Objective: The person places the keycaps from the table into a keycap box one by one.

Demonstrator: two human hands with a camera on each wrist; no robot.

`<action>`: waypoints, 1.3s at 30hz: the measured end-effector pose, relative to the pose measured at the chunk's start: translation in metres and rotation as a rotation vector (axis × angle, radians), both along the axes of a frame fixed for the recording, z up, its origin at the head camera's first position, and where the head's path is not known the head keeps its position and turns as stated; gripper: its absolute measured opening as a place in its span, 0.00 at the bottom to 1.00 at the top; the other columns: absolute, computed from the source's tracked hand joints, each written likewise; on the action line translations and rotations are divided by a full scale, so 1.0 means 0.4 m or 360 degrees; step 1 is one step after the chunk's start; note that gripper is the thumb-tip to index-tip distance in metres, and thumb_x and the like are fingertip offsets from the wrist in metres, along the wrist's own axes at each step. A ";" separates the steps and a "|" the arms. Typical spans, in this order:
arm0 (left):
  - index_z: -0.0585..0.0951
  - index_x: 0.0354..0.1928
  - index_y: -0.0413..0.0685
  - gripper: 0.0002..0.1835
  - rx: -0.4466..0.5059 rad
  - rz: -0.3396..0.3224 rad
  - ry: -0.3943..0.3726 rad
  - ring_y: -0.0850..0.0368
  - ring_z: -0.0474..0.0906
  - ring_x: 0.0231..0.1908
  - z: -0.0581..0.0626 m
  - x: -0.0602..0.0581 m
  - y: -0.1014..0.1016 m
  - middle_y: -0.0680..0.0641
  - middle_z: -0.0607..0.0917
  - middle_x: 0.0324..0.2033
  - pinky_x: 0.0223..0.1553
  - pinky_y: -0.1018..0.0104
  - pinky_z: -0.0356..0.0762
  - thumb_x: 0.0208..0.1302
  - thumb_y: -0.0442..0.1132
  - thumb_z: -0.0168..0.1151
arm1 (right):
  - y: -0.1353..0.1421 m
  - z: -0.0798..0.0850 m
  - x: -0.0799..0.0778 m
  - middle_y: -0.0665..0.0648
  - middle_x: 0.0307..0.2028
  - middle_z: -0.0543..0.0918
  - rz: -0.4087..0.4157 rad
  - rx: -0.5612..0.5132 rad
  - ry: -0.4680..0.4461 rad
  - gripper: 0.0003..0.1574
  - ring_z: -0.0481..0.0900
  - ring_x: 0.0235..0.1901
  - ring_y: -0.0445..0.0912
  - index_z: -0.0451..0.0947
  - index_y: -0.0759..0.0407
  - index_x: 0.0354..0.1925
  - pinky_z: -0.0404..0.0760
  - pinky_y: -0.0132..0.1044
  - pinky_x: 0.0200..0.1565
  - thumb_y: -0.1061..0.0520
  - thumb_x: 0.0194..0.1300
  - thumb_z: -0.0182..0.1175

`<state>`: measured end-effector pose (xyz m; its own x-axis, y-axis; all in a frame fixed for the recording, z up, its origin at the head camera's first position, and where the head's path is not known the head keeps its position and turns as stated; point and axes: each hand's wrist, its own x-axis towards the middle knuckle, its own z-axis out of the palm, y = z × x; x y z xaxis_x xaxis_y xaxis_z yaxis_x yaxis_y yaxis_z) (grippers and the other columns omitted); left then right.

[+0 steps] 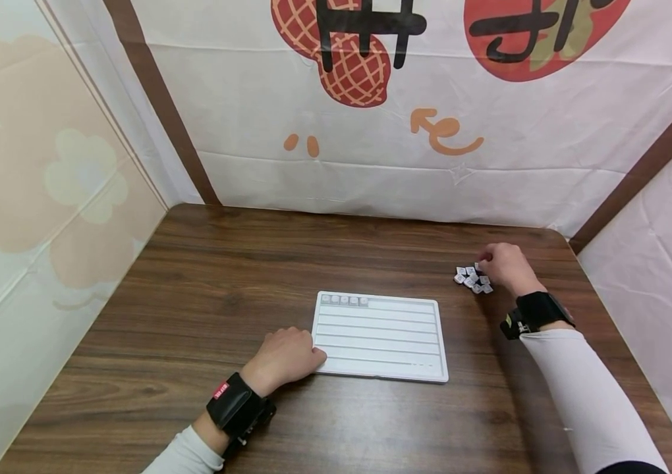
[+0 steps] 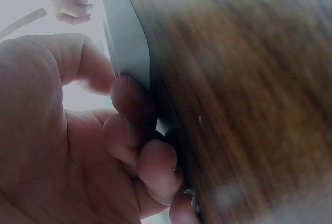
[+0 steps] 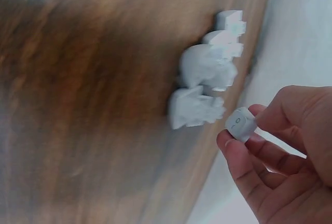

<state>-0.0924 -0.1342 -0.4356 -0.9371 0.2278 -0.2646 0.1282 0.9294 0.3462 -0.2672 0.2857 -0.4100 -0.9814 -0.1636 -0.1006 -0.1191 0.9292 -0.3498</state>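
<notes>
A white ridged board (image 1: 379, 337) lies on the table, with several pale keycaps (image 1: 344, 300) side by side at the left end of its top row. My left hand (image 1: 285, 355) holds the board by its lower left corner, thumb and curled fingertips at the edge (image 2: 127, 37) in the left wrist view. To the right, a small pile of white keycaps (image 1: 471, 280) sits beside my right hand (image 1: 509, 266). Between thumb and fingers, that hand pinches one white keycap (image 3: 241, 124) with a small printed mark, seen in the right wrist view.
The brown wooden table (image 1: 223, 276) has rounded far corners. Printed white cloth (image 1: 241, 99) hangs along its back, with more cloth at the left and right sides. A black camera band (image 1: 241, 408) is strapped round each wrist.
</notes>
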 end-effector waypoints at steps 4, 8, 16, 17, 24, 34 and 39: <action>0.69 0.11 0.52 0.20 0.0003 0.0009 -0.0010 0.54 0.66 0.20 0.002 0.000 0.001 0.53 0.68 0.15 0.29 0.55 0.64 0.60 0.46 0.55 | -0.015 0.023 0.008 0.68 0.47 0.84 0.0038 -0.0104 0.0029 0.20 0.78 0.41 0.57 0.82 0.68 0.53 0.75 0.50 0.44 0.59 0.71 0.52; 0.69 0.11 0.52 0.20 0.0004 0.0012 -0.0010 0.54 0.66 0.19 0.002 0.001 0.002 0.53 0.67 0.14 0.28 0.56 0.64 0.60 0.46 0.55 | -0.046 0.046 0.014 0.66 0.46 0.85 0.0094 -0.0256 -0.0051 0.22 0.78 0.38 0.53 0.81 0.65 0.54 0.73 0.44 0.40 0.57 0.74 0.45; 0.68 0.11 0.52 0.20 0.0002 0.0008 -0.0005 0.54 0.65 0.19 -0.002 0.002 0.004 0.53 0.67 0.14 0.27 0.57 0.63 0.60 0.46 0.55 | -0.127 0.056 0.033 0.69 0.47 0.80 0.0236 -0.0758 -0.0355 0.18 0.83 0.45 0.60 0.74 0.70 0.55 0.81 0.51 0.49 0.57 0.79 0.48; 0.68 0.11 0.52 0.20 0.0003 0.0009 -0.0010 0.54 0.65 0.19 -0.003 0.001 0.004 0.53 0.67 0.14 0.27 0.57 0.63 0.60 0.46 0.55 | -0.139 0.056 0.037 0.68 0.47 0.80 0.0260 -0.0779 -0.0374 0.18 0.84 0.45 0.59 0.74 0.69 0.55 0.81 0.53 0.49 0.56 0.78 0.51; 0.71 0.12 0.51 0.20 -0.0014 0.0018 -0.0017 0.53 0.67 0.20 -0.002 -0.002 0.005 0.52 0.69 0.15 0.29 0.55 0.65 0.61 0.47 0.55 | -0.220 0.057 0.070 0.55 0.38 0.84 0.0522 -0.0659 -0.0253 0.16 0.82 0.38 0.48 0.80 0.61 0.52 0.79 0.41 0.41 0.55 0.69 0.64; 0.67 0.11 0.52 0.21 0.0005 -0.0002 0.0017 0.54 0.65 0.19 -0.002 -0.002 -0.001 0.53 0.66 0.14 0.26 0.57 0.63 0.60 0.46 0.55 | -0.324 0.034 0.113 0.57 0.43 0.84 0.0766 -0.0537 -0.0126 0.18 0.83 0.41 0.47 0.78 0.65 0.55 0.81 0.42 0.44 0.62 0.68 0.63; 0.69 0.11 0.52 0.20 -0.0005 -0.0006 0.0019 0.54 0.67 0.20 -0.003 -0.003 -0.001 0.53 0.68 0.15 0.28 0.55 0.65 0.60 0.46 0.55 | -0.348 0.019 0.126 0.55 0.40 0.84 0.0852 -0.0494 -0.0042 0.13 0.83 0.41 0.46 0.79 0.62 0.48 0.81 0.41 0.45 0.63 0.65 0.66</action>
